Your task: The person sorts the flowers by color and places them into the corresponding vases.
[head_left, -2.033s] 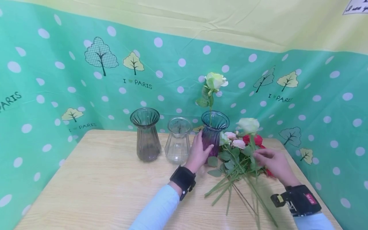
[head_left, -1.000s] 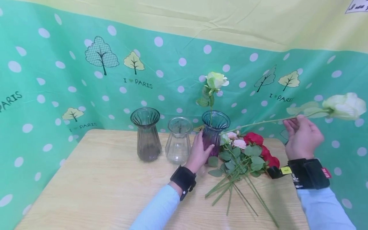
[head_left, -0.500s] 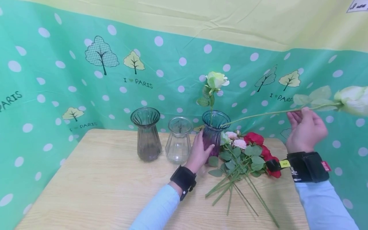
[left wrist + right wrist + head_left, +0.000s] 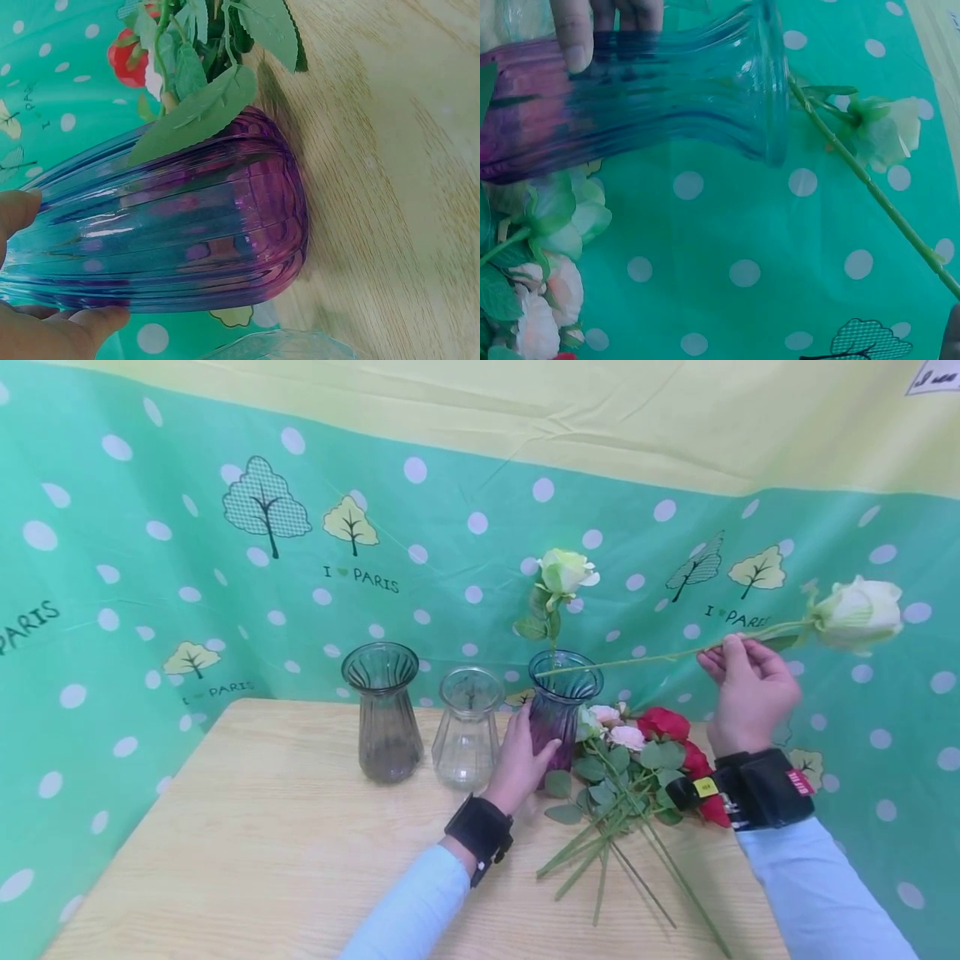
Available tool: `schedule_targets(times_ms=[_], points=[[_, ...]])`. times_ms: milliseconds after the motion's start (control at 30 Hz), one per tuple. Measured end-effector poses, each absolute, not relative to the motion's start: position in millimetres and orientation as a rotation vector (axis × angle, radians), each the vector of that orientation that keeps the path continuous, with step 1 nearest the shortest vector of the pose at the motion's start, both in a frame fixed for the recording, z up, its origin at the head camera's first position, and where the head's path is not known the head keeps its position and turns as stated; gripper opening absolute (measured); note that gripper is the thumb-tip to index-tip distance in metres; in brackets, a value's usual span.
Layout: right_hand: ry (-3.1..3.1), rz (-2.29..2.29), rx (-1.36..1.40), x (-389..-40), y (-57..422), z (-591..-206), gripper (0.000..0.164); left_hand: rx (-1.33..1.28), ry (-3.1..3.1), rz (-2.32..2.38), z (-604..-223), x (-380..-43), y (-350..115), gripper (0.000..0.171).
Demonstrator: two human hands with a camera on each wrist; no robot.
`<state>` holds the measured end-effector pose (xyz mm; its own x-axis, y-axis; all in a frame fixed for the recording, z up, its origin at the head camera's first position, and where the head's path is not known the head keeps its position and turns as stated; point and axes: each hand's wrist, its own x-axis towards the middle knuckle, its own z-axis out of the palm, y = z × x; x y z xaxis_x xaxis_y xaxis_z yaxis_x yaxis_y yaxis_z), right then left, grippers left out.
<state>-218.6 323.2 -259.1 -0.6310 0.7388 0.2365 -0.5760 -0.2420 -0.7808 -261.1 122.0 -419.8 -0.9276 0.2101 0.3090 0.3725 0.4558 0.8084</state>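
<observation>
My left hand grips the side of a ribbed glass vase, blue at the top and purple at the base. One white rose with green leaves stands upright in that vase. In my right hand, a second white rose is pinched by its stem, its bloom out to the right. The stem slants across to the vase mouth in the right wrist view. In the left wrist view, the thumb and fingers lie on opposite sides of the vase.
A clear glass vase and a grey one stand to the left on the wooden table. Right of the held vase lies a pile with red roses, pink flowers and crossed stems. A dotted green curtain hangs behind.
My right hand lifted the second white rose from beside the pile, swung it right and tilted it flat, then came back left, bringing the stem's end over the vase mouth. The left hand stayed put.
</observation>
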Motion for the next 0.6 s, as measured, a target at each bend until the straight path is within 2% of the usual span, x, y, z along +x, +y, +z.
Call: schedule_targets(times_ms=[600], points=[[-1.436,1.807,-0.107,-231,305,-266,0.017,-0.512,-2.554,-1.489,-419,-261,121,0.071]])
